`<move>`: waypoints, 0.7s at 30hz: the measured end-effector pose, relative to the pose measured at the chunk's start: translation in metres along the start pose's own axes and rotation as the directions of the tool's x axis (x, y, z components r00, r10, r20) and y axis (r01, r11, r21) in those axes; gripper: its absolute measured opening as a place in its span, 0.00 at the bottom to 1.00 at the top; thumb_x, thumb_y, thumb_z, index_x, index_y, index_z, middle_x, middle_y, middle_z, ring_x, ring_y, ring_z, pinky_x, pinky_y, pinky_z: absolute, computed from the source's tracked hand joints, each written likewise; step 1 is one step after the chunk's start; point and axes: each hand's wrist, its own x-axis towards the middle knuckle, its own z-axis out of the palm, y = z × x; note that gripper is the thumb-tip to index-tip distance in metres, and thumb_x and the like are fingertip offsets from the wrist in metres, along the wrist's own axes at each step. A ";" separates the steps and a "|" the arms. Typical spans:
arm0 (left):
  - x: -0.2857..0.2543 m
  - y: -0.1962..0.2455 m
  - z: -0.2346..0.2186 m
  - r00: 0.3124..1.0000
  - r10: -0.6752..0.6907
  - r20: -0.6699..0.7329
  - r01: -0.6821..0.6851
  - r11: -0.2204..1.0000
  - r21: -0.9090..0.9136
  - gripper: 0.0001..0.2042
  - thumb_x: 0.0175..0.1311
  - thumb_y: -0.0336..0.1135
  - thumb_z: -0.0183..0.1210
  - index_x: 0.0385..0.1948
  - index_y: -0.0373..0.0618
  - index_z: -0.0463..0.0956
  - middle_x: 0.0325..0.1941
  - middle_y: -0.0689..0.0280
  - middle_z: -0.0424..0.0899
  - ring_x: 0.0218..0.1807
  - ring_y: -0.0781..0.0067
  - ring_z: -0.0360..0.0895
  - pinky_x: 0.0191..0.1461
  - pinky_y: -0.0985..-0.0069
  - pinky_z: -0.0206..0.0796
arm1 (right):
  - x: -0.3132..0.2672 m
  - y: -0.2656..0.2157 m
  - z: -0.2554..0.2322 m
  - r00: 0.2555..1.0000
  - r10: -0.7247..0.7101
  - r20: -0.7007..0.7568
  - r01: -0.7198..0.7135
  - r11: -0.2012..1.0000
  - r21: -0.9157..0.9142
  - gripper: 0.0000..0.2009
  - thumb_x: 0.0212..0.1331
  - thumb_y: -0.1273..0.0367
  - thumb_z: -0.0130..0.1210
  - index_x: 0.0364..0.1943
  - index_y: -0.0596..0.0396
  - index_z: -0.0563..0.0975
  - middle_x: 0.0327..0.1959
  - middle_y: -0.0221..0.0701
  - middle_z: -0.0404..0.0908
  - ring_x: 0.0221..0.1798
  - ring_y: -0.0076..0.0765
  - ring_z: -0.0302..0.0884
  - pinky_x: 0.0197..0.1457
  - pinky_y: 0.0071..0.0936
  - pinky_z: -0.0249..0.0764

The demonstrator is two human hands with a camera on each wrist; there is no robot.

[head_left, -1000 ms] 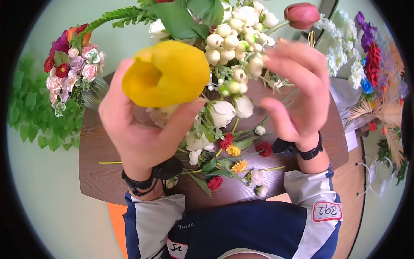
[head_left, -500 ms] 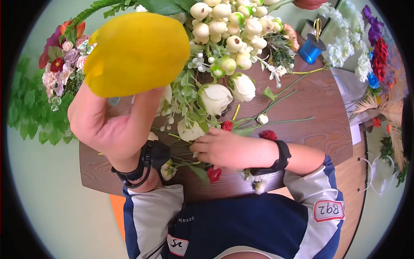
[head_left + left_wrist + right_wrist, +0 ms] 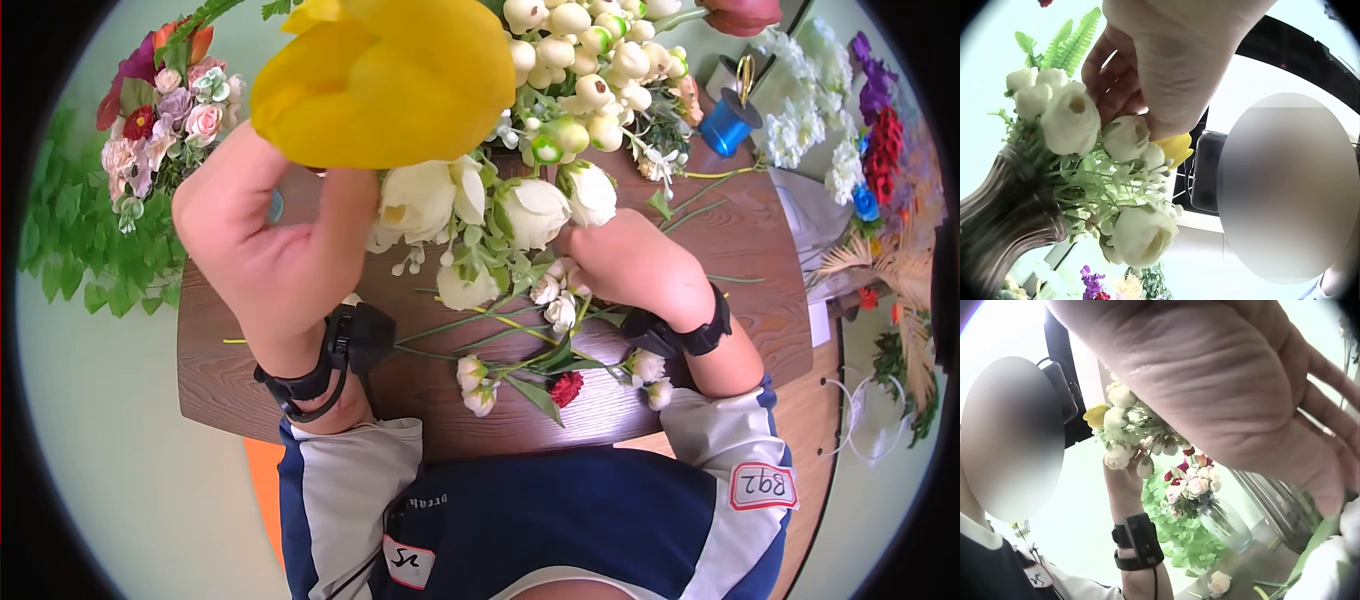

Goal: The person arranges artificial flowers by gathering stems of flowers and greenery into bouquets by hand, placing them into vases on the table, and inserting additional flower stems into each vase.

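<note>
On the brown wooden table (image 3: 760, 250), one red flower (image 3: 565, 387); left hand (image 3: 275, 260) grips one yellow tulip (image 3: 385, 75); right hand's (image 3: 630, 262) grip unclear.

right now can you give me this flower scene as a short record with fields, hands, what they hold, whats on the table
left hand: left hand raised, fingers curled round the stem under the yellow flower
right hand: right hand low at the base of the white roses; its fingers are hidden, grip unclear
vase: ribbed vase holds the white roses and greenery
table: brown wooden table with loose stems, a red flower and small white buds
background: blue spool, pink bouquet
</note>
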 end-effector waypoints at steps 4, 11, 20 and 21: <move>-0.001 0.003 -0.002 0.996 -0.014 0.090 0.005 0.996 0.093 0.06 0.48 0.20 0.57 0.28 0.36 0.79 0.20 0.67 0.79 0.19 0.83 0.68 0.25 0.85 0.59 | 0.011 0.003 0.025 0.968 -0.218 -0.127 0.233 0.965 0.120 0.06 0.39 0.73 0.58 0.22 0.61 0.77 0.21 0.41 0.78 0.29 0.50 0.78 0.32 0.38 0.75; -0.001 0.005 0.007 1.000 -0.015 0.022 0.017 0.996 -0.092 0.06 0.53 0.22 0.51 0.25 0.34 0.78 0.15 0.67 0.74 0.17 0.80 0.67 0.22 0.84 0.56 | 0.014 0.019 0.012 0.943 -0.221 -0.251 0.287 0.918 0.272 0.02 0.37 0.77 0.55 0.19 0.58 0.76 0.20 0.40 0.76 0.28 0.49 0.76 0.31 0.38 0.71; -0.002 0.054 0.006 0.961 0.211 0.178 -0.202 0.977 -0.069 0.04 0.39 0.21 0.49 0.13 0.41 0.71 0.12 0.67 0.70 0.15 0.70 0.67 0.20 0.77 0.58 | -0.044 0.027 -0.054 0.696 -0.021 -0.718 0.354 0.880 0.318 0.06 0.42 0.82 0.54 0.25 0.60 0.70 0.22 0.36 0.72 0.29 0.44 0.73 0.32 0.32 0.70; -0.003 0.060 0.007 0.960 0.217 0.178 -0.207 0.976 -0.072 0.04 0.39 0.21 0.49 0.13 0.41 0.71 0.12 0.67 0.70 0.15 0.70 0.67 0.20 0.77 0.58 | -0.051 0.026 -0.058 0.670 0.060 -0.740 0.311 0.882 0.354 0.07 0.43 0.83 0.55 0.27 0.60 0.71 0.24 0.36 0.74 0.29 0.40 0.75 0.33 0.28 0.71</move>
